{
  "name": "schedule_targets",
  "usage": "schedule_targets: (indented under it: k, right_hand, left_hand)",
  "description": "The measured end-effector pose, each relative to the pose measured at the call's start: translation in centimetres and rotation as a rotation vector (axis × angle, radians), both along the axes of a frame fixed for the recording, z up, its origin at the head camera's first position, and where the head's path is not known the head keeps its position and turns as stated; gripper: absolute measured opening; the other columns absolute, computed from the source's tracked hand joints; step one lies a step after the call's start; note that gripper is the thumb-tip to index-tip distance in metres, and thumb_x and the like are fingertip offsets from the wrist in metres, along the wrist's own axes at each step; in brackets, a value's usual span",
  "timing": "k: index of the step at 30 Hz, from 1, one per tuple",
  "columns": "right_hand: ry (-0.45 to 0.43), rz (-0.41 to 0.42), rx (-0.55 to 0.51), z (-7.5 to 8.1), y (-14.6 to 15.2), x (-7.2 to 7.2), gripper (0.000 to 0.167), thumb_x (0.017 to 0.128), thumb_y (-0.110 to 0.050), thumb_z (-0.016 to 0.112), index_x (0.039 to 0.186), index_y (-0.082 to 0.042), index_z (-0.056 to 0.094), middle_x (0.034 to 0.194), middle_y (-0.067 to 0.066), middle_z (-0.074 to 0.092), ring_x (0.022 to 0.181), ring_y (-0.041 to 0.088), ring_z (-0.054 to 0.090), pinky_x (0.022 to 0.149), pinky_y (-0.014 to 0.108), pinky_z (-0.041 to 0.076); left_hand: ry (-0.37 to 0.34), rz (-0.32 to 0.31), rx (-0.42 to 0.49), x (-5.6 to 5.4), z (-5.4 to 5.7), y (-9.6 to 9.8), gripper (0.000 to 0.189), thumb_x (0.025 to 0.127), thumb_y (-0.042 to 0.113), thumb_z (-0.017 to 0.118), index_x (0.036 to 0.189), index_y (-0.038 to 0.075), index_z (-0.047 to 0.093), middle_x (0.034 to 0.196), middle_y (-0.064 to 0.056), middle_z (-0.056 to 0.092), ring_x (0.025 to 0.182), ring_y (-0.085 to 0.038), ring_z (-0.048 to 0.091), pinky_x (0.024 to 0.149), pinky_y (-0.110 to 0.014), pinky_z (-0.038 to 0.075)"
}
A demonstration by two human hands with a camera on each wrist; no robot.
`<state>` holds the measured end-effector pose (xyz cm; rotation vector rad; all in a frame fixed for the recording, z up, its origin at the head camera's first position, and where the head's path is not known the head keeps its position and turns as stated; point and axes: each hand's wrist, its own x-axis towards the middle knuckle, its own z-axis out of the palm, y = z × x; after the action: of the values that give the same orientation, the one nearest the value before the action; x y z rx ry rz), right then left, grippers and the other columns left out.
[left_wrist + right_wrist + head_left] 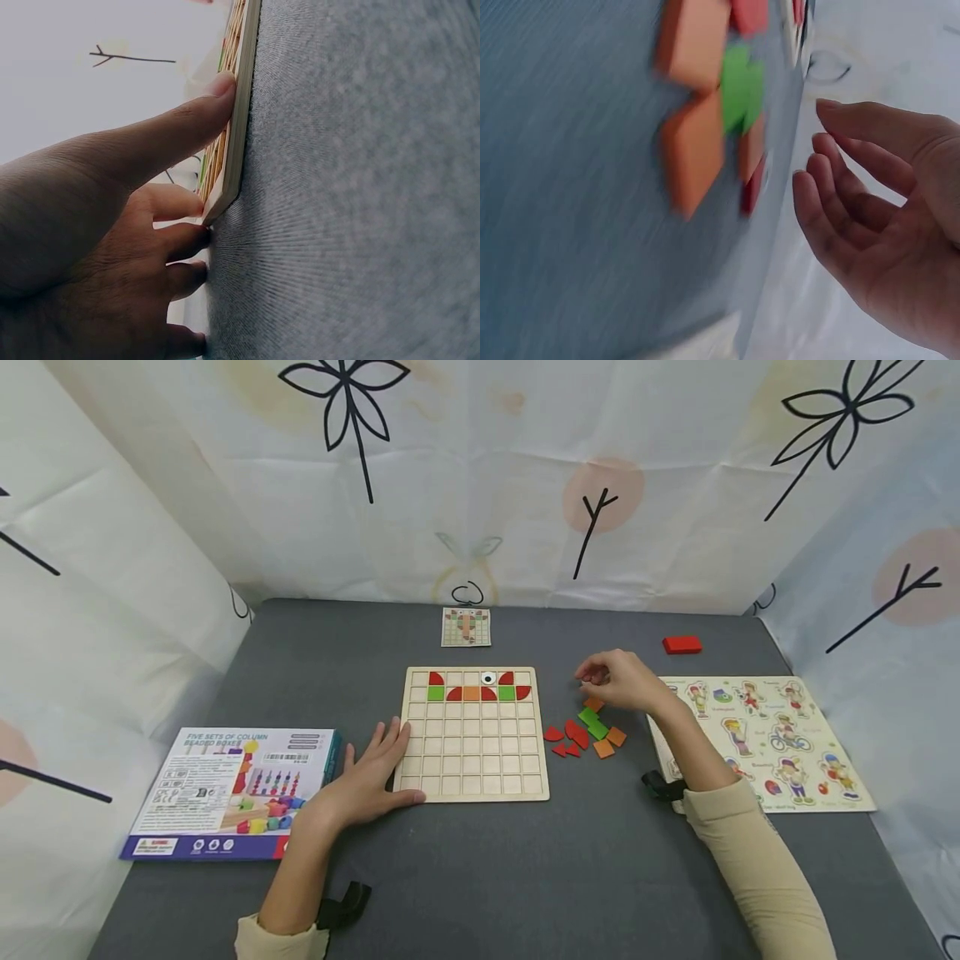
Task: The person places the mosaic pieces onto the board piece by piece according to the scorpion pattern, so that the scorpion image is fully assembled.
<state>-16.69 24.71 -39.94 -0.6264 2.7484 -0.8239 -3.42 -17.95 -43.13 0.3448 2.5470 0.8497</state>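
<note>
A wooden grid board [472, 750] lies on the table with red rounded pieces, green squares [436, 693], an orange square [471, 693] and a white eye disc [489, 678] in its top two rows. My left hand [367, 785] rests at the board's near left corner, thumb on the front edge and fingers spread along the left side. My right hand [621, 681] hovers beyond the loose pieces, fingers loosely bent with nothing visible between them in the right wrist view. Below it lie green pieces [592, 722], orange squares [694, 154] and red pieces [577, 733].
A small pattern card [466, 627] lies behind the board. A red block [682, 645] sits at the back right. The picture board [772, 743] is on the right, partly under the right forearm. A printed box [225, 793] lies at left. White patterned cloth surrounds the table.
</note>
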Motion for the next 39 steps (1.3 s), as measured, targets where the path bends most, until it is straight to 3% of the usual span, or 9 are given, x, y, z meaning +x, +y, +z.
schedule_targets:
  k: [5,12,20,28,34,39]
  right_hand:
    - [-0.009,-0.003,0.061,-0.5,2.1,0.2,0.019,0.095,-0.002,0.079,0.114,0.002,0.079,0.104,0.018,0.08,0.094,0.03,0.072,0.082,0.04,0.058]
    - [-0.01,0.002,0.069,-1.1,3.1,0.1,0.021,0.094,-0.003,0.081,0.114,0.002,0.079,0.107,0.02,0.08,0.099,0.033,0.073,0.088,0.047,0.059]
    - [-0.038,-0.012,0.072,-1.5,3.2,-0.4,0.026,0.093,-0.012,0.086,0.114,0.001,0.079,0.107,0.019,0.08,0.098,0.029,0.074,0.087,0.04,0.059]
    - [-0.01,-0.03,0.061,-1.1,2.9,-0.1,0.02,0.093,-0.008,0.082,0.11,0.002,0.08,0.103,0.018,0.081,0.093,0.028,0.075,0.081,0.034,0.06]
    - [-0.008,-0.054,-0.012,-1.0,2.1,0.3,0.022,0.093,-0.006,0.081,0.113,0.002,0.08,0.107,0.021,0.081,0.094,0.032,0.079,0.079,0.035,0.063]
    - [-0.035,-0.031,-0.113,-1.0,0.8,0.8,0.023,0.095,-0.003,0.079,0.118,0.002,0.078,0.115,0.024,0.079,0.097,0.035,0.081,0.077,0.028,0.063]
  left_hand:
    - [-0.013,-0.002,-0.001,0.0,0.3,0.0,0.112,0.095,0.045,0.083,0.174,0.004,0.014,0.183,-0.021,0.002,0.171,-0.047,-0.006,0.124,-0.085,-0.013]
    - [0.028,-0.006,0.036,0.0,-0.9,-0.4,0.116,0.093,0.057,0.081,0.175,0.008,0.016,0.184,-0.019,0.004,0.171,-0.046,-0.005,0.123,-0.085,-0.013]
    - [0.048,-0.008,0.01,-0.2,-2.0,-0.6,0.118,0.092,0.06,0.081,0.175,0.01,0.015,0.185,-0.017,0.005,0.172,-0.044,-0.004,0.125,-0.084,-0.011]
    - [0.038,-0.008,0.064,0.1,-1.1,-0.7,0.117,0.092,0.061,0.081,0.175,0.008,0.016,0.184,-0.02,0.006,0.171,-0.047,-0.004,0.123,-0.086,-0.013]
    - [0.022,-0.006,0.04,0.2,-0.2,-0.3,0.115,0.093,0.052,0.083,0.174,0.006,0.016,0.183,-0.022,0.005,0.17,-0.048,-0.004,0.122,-0.086,-0.013]
    - [-0.009,-0.002,-0.007,0.1,0.3,0.1,0.111,0.096,0.044,0.082,0.174,0.004,0.014,0.183,-0.021,0.003,0.171,-0.048,-0.005,0.124,-0.085,-0.012]
